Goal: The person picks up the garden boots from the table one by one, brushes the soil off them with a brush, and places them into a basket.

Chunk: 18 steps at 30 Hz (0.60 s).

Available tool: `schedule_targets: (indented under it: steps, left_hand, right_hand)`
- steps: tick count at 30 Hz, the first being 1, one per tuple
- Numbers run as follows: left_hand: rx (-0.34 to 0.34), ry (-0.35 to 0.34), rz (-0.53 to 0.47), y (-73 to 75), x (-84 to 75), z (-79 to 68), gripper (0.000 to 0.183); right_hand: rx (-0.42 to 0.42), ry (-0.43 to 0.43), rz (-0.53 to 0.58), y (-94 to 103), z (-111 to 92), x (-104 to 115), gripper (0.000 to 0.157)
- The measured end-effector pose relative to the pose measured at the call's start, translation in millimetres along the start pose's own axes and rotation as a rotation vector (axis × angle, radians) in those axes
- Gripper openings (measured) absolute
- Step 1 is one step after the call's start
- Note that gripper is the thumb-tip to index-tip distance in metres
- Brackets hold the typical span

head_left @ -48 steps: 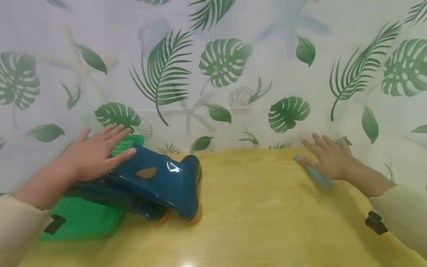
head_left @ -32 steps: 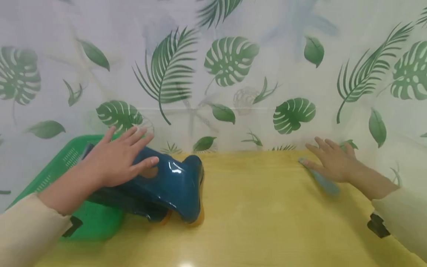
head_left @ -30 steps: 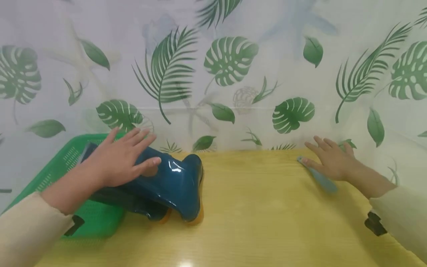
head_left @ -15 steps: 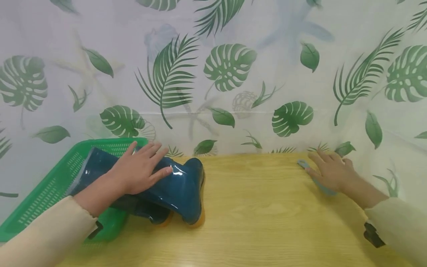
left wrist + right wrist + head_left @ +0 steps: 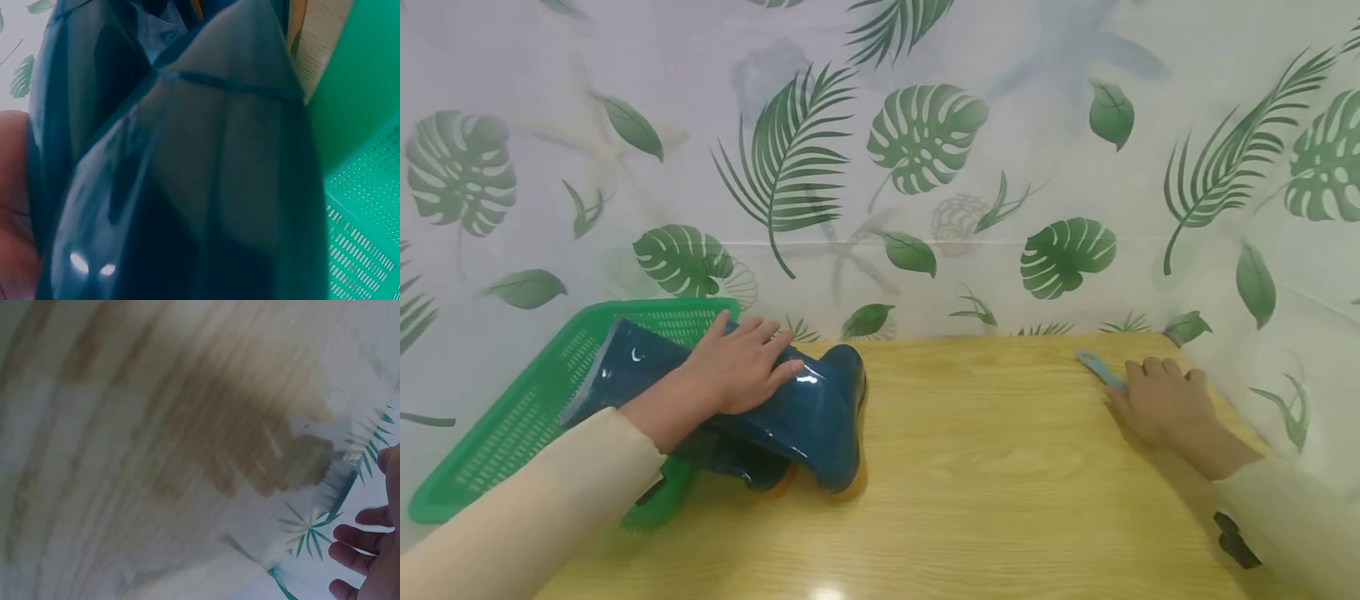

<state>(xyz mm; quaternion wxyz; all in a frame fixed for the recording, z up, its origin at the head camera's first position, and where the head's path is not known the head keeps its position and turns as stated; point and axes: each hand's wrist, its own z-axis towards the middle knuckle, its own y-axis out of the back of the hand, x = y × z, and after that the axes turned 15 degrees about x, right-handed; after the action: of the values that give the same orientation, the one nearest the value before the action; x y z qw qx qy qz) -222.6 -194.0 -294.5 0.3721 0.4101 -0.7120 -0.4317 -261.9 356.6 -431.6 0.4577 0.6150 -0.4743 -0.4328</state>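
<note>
Two glossy dark blue rain boots with orange soles lie on their sides across a green basket [image 5: 542, 367]. My left hand [image 5: 733, 367] lies over the shaft of the upper boot [image 5: 827, 425], fingers straight and thumb spread. The lower boot [image 5: 760, 468] is partly covered by it. In the left wrist view a boot shaft [image 5: 206, 206] fills the middle, with part of the hand at the left edge. My right hand [image 5: 1168, 400] is low over a brush with a light blue handle [image 5: 1097, 367], fingers loosely bent. The right wrist view shows the brush's pale bristles [image 5: 334, 484] apart from the fingers.
The boots and basket occupy the left side of the yellow wood-grain table [image 5: 970, 467]. Behind it hangs a white leaf-printed curtain [image 5: 955, 275], close to the table's back edge. Both forearms reach in from the near corners.
My left hand has moved right along the upper boot, showing more of the basket. My right hand has come down and slightly right over the brush, its fingers bending. Boots and brush stay put.
</note>
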Motion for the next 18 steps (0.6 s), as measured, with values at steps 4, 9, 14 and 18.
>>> schedule_targets:
  steps: [4,9,14,18]
  left_hand:
    - [0.039,0.022,0.022,0.0,-1.9,9.3,0.059]
    - [0.042,0.059,0.045,-3.8,-1.8,17.9,0.05]
    - [-0.025,0.076,0.091,-2.9,-6.4,28.8,0.042]
    - [-0.092,0.083,0.127,-1.1,-12.7,34.5,0.038]
  right_hand:
    - [-0.023,-0.024,0.007,-2.7,1,-3,0.055]
    - [-0.047,-0.033,-0.016,-11.5,0,4,0.055]
    - [-0.058,-0.036,-0.003,-10.4,2,6,0.054]
    - [0.002,-0.009,0.063,-5.6,3,6,0.049]
